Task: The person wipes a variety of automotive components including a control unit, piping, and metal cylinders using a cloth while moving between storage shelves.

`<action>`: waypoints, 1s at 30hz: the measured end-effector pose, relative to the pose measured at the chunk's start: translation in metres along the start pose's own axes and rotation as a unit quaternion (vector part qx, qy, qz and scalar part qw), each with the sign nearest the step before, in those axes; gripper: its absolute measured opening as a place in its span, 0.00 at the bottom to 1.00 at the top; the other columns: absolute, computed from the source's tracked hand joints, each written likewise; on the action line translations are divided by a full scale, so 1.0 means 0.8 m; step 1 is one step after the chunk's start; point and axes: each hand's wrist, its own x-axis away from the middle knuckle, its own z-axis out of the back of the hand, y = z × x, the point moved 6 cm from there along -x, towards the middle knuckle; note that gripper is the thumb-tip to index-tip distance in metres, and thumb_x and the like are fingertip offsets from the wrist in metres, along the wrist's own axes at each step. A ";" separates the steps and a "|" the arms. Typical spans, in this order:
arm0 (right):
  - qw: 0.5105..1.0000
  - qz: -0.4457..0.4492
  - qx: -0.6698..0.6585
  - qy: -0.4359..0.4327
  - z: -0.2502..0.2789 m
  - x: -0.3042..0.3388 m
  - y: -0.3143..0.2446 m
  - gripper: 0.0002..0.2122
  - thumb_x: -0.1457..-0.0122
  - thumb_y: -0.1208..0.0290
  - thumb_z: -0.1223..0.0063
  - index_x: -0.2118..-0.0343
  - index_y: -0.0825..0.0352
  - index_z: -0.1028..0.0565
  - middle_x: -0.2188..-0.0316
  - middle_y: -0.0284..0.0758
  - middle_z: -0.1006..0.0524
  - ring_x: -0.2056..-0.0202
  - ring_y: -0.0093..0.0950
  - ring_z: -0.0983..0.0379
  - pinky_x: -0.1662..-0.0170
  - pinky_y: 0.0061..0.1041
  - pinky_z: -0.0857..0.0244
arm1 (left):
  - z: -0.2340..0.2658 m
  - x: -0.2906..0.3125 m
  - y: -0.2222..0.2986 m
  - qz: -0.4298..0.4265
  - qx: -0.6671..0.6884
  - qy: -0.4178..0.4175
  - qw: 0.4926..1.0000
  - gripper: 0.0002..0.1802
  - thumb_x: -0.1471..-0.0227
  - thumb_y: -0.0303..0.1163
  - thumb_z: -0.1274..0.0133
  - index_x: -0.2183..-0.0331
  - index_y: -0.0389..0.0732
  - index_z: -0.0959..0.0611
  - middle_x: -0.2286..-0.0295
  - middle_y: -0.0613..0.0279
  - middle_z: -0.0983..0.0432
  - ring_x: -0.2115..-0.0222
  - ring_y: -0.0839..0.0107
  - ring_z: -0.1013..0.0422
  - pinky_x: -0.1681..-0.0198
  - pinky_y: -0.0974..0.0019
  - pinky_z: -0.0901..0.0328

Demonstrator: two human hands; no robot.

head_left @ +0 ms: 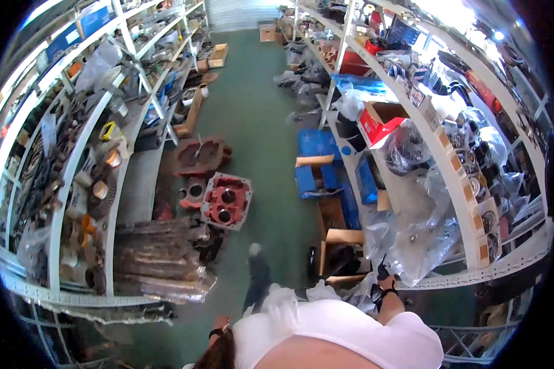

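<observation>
My right hand (387,282) reaches out on the right to the near end of the lower shelf. A small dark thing (383,269) is at its fingertips, beside crumpled clear plastic bags (421,246). Its fingers are too small and partly covered to show whether they grip anything. Low in the view, my left hand (221,321) is close to my body, just above a dark wristband. Only a small part of it shows and its fingers cannot be made out.
Loaded shelves line both sides of a green-floored aisle (237,92). Red metal housings (228,200) and long wrapped bars (157,261) lie on the left. Blue boxes (317,147) and an open cardboard box (345,237) stand along the right. A roller shutter (240,12) is at the far end.
</observation>
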 end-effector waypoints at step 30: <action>0.932 -0.180 -0.242 0.203 0.149 -0.085 -0.335 0.09 0.56 0.77 0.56 0.70 0.70 0.31 0.69 0.47 0.28 0.63 0.43 0.33 0.61 0.35 0.39 | 0.072 -0.531 0.329 -0.237 -0.291 -0.171 0.911 0.08 0.58 0.30 0.56 0.80 0.36 0.25 0.77 0.49 0.28 0.73 0.55 0.31 0.71 0.55 0.36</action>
